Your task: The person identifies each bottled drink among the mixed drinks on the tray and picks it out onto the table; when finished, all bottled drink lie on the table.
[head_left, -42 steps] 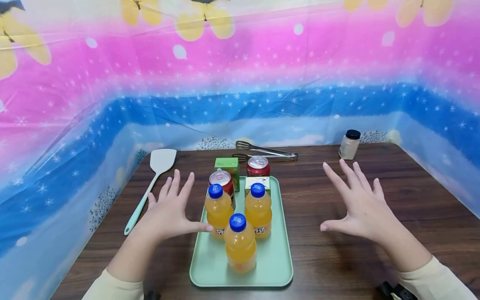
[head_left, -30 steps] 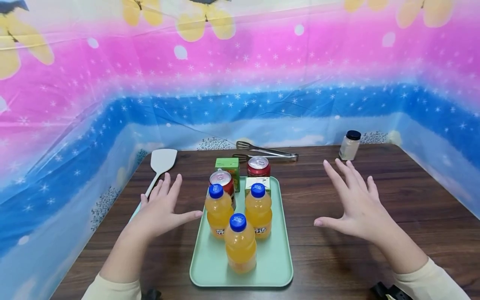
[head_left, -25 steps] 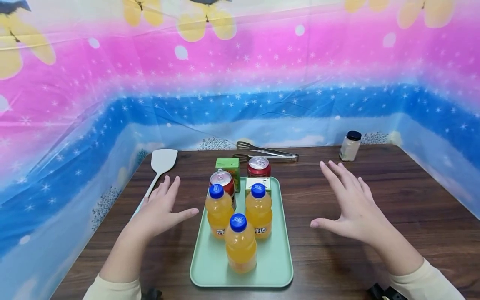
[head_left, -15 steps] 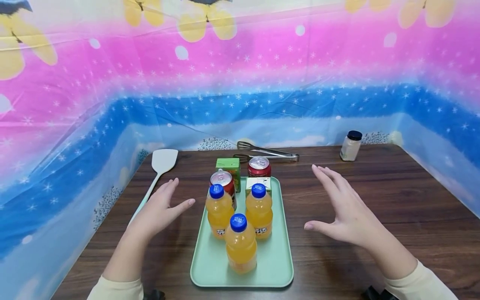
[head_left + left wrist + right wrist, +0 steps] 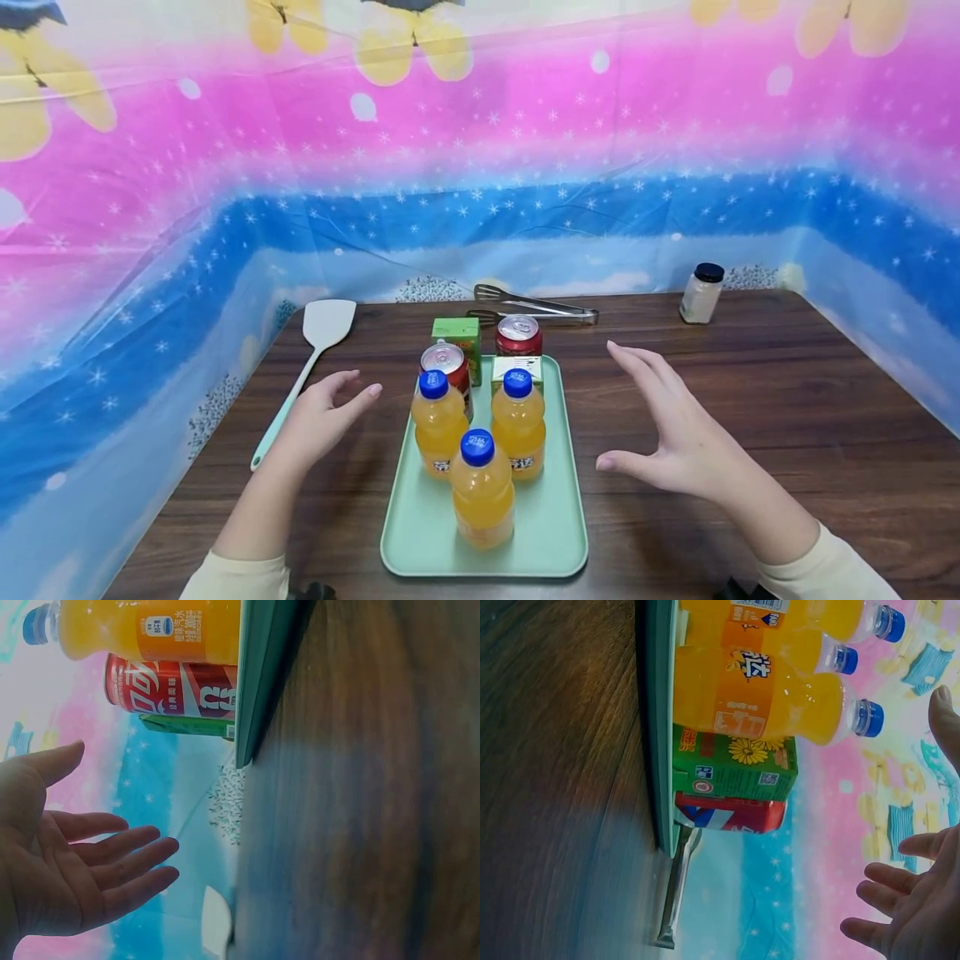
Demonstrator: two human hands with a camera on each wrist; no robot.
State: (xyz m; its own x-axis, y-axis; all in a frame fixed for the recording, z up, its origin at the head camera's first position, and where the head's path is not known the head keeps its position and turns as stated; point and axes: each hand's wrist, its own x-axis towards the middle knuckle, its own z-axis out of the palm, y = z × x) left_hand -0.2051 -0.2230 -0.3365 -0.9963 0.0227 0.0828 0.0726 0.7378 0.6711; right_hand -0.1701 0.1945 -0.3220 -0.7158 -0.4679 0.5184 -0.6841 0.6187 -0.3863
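Observation:
A green tray (image 5: 547, 533) lies in the middle of the table. On it stand three orange soda bottles with blue caps, the nearest bottle (image 5: 482, 500) in front of the other two. Behind them are a red soda can (image 5: 442, 360), a second can (image 5: 519, 335), a green drink carton (image 5: 457, 342) and another carton (image 5: 735, 766), partly hidden in the head view. My left hand (image 5: 318, 421) hovers left of the tray, thumb apart from the loosely bent fingers, touching nothing. To the tray's right, my right hand (image 5: 686, 442) hovers with fingers extended and thumb spread, also holding nothing.
A turner (image 5: 327, 323) with a pale green handle lies at the left of the wooden table (image 5: 750, 375). Metal tongs (image 5: 555, 312) rest behind the tray. A jar with a black lid (image 5: 701, 294) stands at the back right. Printed cloth hangs around the table.
Both hands have shifted; the right hand has come leftward, closer to the tray, and the left hand has drawn slightly away from it. Their fingers are less spread. The tray's items stay put.

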